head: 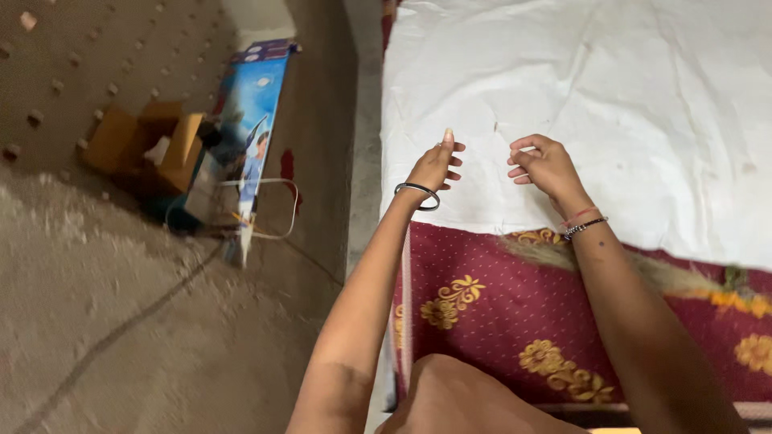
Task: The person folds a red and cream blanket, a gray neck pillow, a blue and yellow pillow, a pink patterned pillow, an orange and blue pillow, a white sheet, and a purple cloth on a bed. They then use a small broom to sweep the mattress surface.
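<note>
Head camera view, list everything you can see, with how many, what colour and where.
White cloth: one, white, creased, spread at upper right under both hands.
Patterned fabric: one, maroon with yellow flowers, below the cloth.
Cardboard box: one, brown, open, on the floor at left.
Printed box: one, mostly blue, long, beside the cardboard box.
Floor: grey-brown, rough, left side.
Bangle: one, dark, left wrist.
Wristbands: red thread and dark beaded band, right wrist.
Left hand: fingers curled, over the cloth's edge.
Right hand: fingers curled, over the cloth.
</note>
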